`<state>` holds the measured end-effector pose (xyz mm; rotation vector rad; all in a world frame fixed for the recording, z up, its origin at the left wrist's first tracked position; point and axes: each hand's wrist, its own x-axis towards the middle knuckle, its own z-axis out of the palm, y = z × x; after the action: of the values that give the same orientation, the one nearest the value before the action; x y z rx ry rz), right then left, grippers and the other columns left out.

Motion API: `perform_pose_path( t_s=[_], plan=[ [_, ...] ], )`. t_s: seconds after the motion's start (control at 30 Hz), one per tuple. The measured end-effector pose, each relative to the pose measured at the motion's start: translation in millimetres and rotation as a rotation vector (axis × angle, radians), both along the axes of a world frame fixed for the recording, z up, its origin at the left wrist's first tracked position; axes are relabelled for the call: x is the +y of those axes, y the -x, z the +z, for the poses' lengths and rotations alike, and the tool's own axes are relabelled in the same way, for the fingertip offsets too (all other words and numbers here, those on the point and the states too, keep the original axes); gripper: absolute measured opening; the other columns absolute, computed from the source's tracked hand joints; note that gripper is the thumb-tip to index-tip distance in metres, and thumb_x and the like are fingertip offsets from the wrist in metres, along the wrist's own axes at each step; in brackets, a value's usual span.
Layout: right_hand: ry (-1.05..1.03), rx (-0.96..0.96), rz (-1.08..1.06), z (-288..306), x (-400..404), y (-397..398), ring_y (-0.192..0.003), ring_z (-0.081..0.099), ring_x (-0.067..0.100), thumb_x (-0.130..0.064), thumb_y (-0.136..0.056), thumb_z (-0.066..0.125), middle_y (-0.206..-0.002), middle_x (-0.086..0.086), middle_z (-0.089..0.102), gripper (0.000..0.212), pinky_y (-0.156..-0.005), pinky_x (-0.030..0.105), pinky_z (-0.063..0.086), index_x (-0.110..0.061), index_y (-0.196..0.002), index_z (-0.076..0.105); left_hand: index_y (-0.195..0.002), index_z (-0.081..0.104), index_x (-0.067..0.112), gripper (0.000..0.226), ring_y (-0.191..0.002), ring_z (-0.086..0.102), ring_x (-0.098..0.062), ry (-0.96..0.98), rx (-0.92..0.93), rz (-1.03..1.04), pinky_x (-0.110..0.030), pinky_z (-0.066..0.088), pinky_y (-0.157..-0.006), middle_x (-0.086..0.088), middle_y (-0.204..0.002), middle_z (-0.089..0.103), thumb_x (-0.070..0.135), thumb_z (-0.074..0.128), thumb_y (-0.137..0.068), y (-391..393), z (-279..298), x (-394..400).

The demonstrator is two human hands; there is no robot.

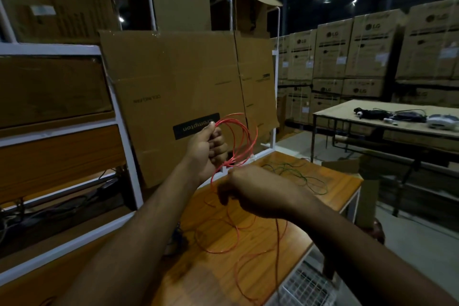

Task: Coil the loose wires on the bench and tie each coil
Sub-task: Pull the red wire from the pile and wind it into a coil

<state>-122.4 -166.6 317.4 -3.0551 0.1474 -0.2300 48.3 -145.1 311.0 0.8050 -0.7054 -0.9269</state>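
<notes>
Left grip (207, 149) curled round red wire coil (238, 139) held above wooden counter (330, 181); right grip (248, 191) pinching its trailing strand. Green wire (308, 176) lying loose. "Crompton" carton (178, 97) upside down behind; LG boxes (347, 57) stacked in dim warehouse.

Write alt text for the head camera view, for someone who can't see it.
A person's left hand grips a half-wound coil of red wire above a wooden bench, while the right hand holds the strand just below it. More red wire lies loose across the bench, with a green wire farther back and cardboard boxes behind.
</notes>
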Motion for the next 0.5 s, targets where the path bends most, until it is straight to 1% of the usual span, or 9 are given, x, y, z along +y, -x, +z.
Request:
perform_pose_path(
  t_s=[0.07, 0.13, 0.2, 0.27, 0.33, 0.37, 0.4, 0.43, 0.5],
  plan=[
    [-0.072, -0.049, 0.046, 9.8, -2.3, -0.6, -0.084, 0.054, 0.001, -0.001, -0.096, 0.051, -0.097, -0.013, 0.054, 0.028, -0.066, 0.013, 0.038, -0.016, -0.114, 0.067, -0.071, 0.043, 0.018, 0.039, -0.037, 0.026, -0.006, -0.016, -0.024, -0.017, -0.018, 0.022, -0.036, 0.006, -0.05, 0.031, 0.036, 0.037, -0.105, 4.6, 1.2, 2.4],
    [-0.253, -0.16, 0.076, 14.8, -7.8, -0.3, -0.081, 0.054, -0.003, 0.0, -0.097, 0.049, -0.092, -0.018, 0.053, 0.028, -0.068, 0.013, 0.041, -0.018, -0.113, 0.064, -0.071, 0.046, 0.017, 0.038, -0.04, 0.03, -0.007, -0.036, -0.051, 0.002, -0.018, 0.025, -0.04, 0.005, -0.05, 0.036, 0.035, 0.039, -0.104, 6.9, 2.6, 4.8],
    [-0.501, -0.363, 0.075, 14.6, -14.7, -1.4, -0.082, 0.057, -0.008, -0.003, -0.1, 0.047, -0.092, -0.018, 0.056, 0.026, -0.071, 0.013, 0.046, -0.021, -0.112, 0.062, -0.072, 0.046, 0.017, 0.038, -0.044, 0.029, -0.009, -0.038, -0.109, 0.056, -0.021, 0.022, -0.043, 0.003, -0.053, 0.035, 0.035, 0.039, -0.104, 4.5, 2.6, 6.6],
    [-0.642, -0.657, 0.011, 11.1, -24.6, -4.5, -0.08, 0.061, -0.006, -0.01, -0.102, 0.048, -0.092, -0.013, 0.061, 0.018, -0.067, 0.014, 0.049, -0.02, -0.11, 0.061, -0.072, 0.042, 0.018, 0.039, -0.041, 0.022, -0.008, -0.036, -0.127, 0.076, -0.022, 0.013, -0.042, 0.004, -0.052, 0.03, 0.034, 0.034, -0.106, 0.1, 2.5, 8.9],
    [-0.665, -0.933, -0.165, 3.3, -39.2, -7.4, -0.076, 0.064, 0.0, -0.017, -0.101, 0.052, -0.09, -0.009, 0.064, 0.012, -0.061, 0.014, 0.049, -0.02, -0.11, 0.059, -0.071, 0.04, 0.018, 0.04, -0.039, 0.019, -0.006, -0.046, -0.095, 0.094, -0.02, 0.012, -0.039, 0.007, -0.049, 0.029, 0.033, 0.032, -0.108, -5.1, 1.6, 11.8],
    [-0.651, -1.038, -0.277, -1.5, -48.4, -8.3, -0.075, 0.065, 0.001, -0.019, -0.101, 0.053, -0.088, -0.008, 0.065, 0.01, -0.059, 0.013, 0.048, -0.021, -0.108, 0.06, -0.071, 0.04, 0.018, 0.04, -0.038, 0.019, -0.006, -0.044, -0.072, 0.096, -0.02, 0.012, -0.037, 0.008, -0.048, 0.029, 0.033, 0.032, -0.108, -7.9, 1.1, 13.6],
    [-0.627, -1.108, -0.389, -7.6, -58.3, -9.0, -0.075, 0.064, 0.002, -0.02, -0.101, 0.054, -0.086, -0.007, 0.066, 0.008, -0.058, 0.012, 0.046, -0.022, -0.105, 0.061, -0.071, 0.039, 0.019, 0.04, -0.037, 0.019, -0.006, -0.038, -0.049, 0.089, -0.019, 0.013, -0.036, 0.008, -0.048, 0.029, 0.033, 0.032, -0.108, -9.0, 1.1, 16.1],
    [-0.608, -1.146, -0.497, -14.4, -68.5, -9.4, -0.077, 0.064, 0.006, -0.02, -0.101, 0.053, -0.085, -0.006, 0.066, 0.009, -0.057, 0.015, 0.044, -0.021, -0.103, 0.062, -0.071, 0.039, 0.019, 0.04, -0.037, 0.02, -0.005, -0.032, -0.028, 0.08, -0.018, 0.014, -0.035, 0.008, -0.048, 0.029, 0.033, 0.032, -0.107, -10.3, 1.0, 17.6],
    [-0.588, -1.158, -0.683, -30.4, -86.3, -11.3, -0.082, 0.063, 0.017, -0.018, -0.102, 0.05, -0.088, -0.001, 0.065, 0.011, -0.057, 0.025, 0.041, -0.017, -0.103, 0.062, -0.071, 0.039, 0.018, 0.04, -0.037, 0.02, -0.005, -0.016, -0.005, 0.059, -0.018, 0.015, -0.034, 0.008, -0.048, 0.029, 0.033, 0.032, -0.107, -11.2, 1.3, 19.8]
  ],
)
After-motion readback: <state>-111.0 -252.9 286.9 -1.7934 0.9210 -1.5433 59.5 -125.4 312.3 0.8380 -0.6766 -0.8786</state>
